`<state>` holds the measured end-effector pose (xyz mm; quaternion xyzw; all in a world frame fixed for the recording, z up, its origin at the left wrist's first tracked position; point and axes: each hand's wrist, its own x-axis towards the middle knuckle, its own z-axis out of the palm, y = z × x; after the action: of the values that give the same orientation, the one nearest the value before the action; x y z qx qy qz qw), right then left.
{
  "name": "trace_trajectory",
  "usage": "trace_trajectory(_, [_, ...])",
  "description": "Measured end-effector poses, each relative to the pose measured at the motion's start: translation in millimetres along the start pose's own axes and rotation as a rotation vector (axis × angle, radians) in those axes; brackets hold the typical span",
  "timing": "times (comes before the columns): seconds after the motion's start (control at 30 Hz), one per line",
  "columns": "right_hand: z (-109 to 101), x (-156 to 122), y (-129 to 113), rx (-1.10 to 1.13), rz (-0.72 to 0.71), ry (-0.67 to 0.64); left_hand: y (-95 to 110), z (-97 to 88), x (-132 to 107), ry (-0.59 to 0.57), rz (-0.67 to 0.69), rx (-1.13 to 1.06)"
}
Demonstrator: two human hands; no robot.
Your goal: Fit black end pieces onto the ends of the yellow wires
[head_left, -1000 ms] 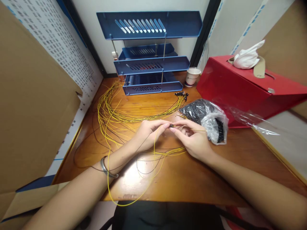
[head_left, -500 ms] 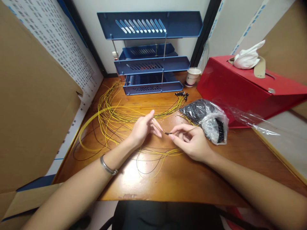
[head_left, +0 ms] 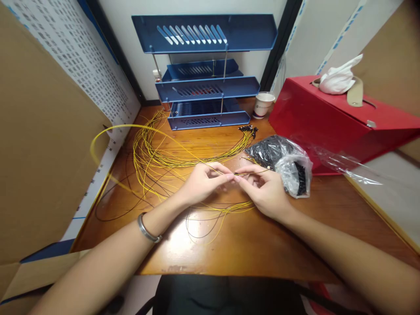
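Note:
My left hand (head_left: pixel 203 181) and my right hand (head_left: pixel 264 190) meet over the middle of the wooden table (head_left: pixel 262 245). Both pinch the same thin yellow wire (head_left: pixel 141 127), close to its small black end piece (head_left: pixel 236 175) between my fingertips. From my left hand this wire arcs up and out to the left in a wide blurred loop. A bundle of yellow wires (head_left: pixel 157 153) lies coiled behind my hands, their black tips (head_left: pixel 248 129) gathered at the right. A clear plastic bag of small black parts (head_left: pixel 282 162) lies just right of my right hand.
A blue stacked letter tray (head_left: pixel 206 87) stands at the back with a paper cup (head_left: pixel 263 104) beside it. A red box (head_left: pixel 331 118) with a white tissue (head_left: pixel 339 78) fills the right. Cardboard panels (head_left: pixel 46 144) wall off the left. Thin black wires (head_left: pixel 118 205) lie on the table.
My left hand let go and opened half a second ago, then closed on the wire again beside my right fingertips. The wire's loop swung up and out to the left.

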<state>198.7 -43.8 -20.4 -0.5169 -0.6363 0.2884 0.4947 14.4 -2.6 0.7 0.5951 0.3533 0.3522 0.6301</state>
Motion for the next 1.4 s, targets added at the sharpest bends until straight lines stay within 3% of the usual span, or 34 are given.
trace_trajectory(0.17, [0.0,0.6,-2.7,0.003,-0.048,0.077,0.6,0.5,-0.3,0.106,0.02,-0.005])
trace_trajectory(0.33, [-0.4,2.0,-4.4,-0.017,-0.095,0.097,0.2,2.2,0.2,0.135,0.014,0.0])
trace_trajectory(0.67, [1.2,0.7,-0.4,-0.031,-0.083,0.036,1.4,3.9,-0.2,0.121,0.058,-0.009])
trace_trajectory(0.93, [0.7,1.0,-2.1,-0.025,-0.096,0.106,0.1,2.7,0.7,0.154,0.088,0.0])
trace_trajectory(1.2, [1.7,-1.1,-0.7,-0.044,-0.101,0.068,-1.0,2.9,-0.1,0.103,0.085,0.02])
trace_trajectory(1.4, [0.9,-0.6,-3.3,-0.059,-0.077,0.104,-1.3,1.5,1.3,0.163,0.095,0.067])
